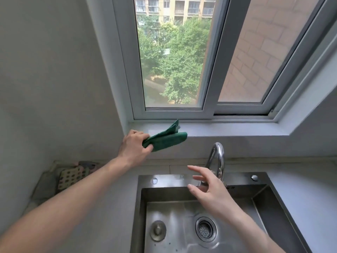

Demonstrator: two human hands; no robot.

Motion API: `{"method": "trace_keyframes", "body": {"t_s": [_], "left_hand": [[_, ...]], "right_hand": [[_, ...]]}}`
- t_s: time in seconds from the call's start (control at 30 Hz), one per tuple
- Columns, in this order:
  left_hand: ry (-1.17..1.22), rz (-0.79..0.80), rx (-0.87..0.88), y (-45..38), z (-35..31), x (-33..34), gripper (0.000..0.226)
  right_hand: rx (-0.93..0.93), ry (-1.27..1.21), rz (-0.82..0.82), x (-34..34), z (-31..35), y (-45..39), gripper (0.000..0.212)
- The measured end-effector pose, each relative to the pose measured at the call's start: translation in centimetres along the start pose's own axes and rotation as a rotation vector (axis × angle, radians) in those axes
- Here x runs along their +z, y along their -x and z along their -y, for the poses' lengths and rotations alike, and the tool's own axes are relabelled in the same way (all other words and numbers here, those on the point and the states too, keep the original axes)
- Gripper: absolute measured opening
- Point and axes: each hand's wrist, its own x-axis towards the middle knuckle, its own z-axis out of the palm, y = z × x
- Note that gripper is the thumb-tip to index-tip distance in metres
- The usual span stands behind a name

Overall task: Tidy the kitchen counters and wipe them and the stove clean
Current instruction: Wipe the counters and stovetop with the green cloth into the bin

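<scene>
Gripping a folded green cloth [165, 141], the left hand [134, 147] is raised above and to the left of the sink [262, 203], level with the window sill [228, 131]. The fingers of this hand are curled around one end of the cloth; the free end sticks out to the right, over the front edge of the sill, and whether it touches the sill cannot be told.

The right hand [212, 191] hovers over the rear part of the sink with its fingers [196, 169] spread and relaxed, grasping nothing. It sits directly in front of the curved chrome faucet [218, 157] and hides the faucet's base and handle.

Inside the sink, a round strainer drain [206, 229] lies near the middle of the basin floor, and a loose metal stopper [157, 230] lies to its left. A round button [254, 177] sits on the sink's rear deck, right of the faucet.

Left of the sink, on the grey bench [109, 207], a perforated mat [72, 177] rests in the corner against the wall, partly hidden behind the left forearm. Above the sink, behind the sill, a sliding window [173, 57] shows trees and a building outside.
</scene>
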Motion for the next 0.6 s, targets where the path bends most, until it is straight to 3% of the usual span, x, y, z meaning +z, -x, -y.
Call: {"method": "trace_keyframes", "body": {"t_s": [0.2, 0.27, 0.33, 0.4, 0.5, 0.6], "left_hand": [[0.146, 0.247, 0.034, 12.9, -1.0, -3.3, 0.02], [0.168, 0.315, 0.021, 17.2, -1.4, -2.7, 0.018], [0.188, 0.369, -0.007, 21.2, -2.0, -1.4, 0.016], [0.22, 0.391, -0.059, 24.3, -2.7, 0.2, 0.017], [0.237, 0.432, -0.128, 27.5, -3.8, 3.0, 0.015], [0.195, 0.468, -0.156, 29.8, -4.4, 5.5, 0.025]], "right_hand": [[-0.061, 0.1, 0.02, 2.7, -2.9, 3.0, 0.091], [-0.055, 0.148, 0.078, 4.0, -4.2, 4.4, 0.108], [-0.04, 0.149, 0.182, 5.2, -5.5, 6.1, 0.111], [-0.012, 0.103, 0.298, 6.0, -6.9, 7.8, 0.086], [-0.004, 0.21, 0.382, 6.5, -8.9, 10.2, 0.025], [-0.029, 0.24, 0.286, 6.3, -11.7, 12.1, 0.026]]}}
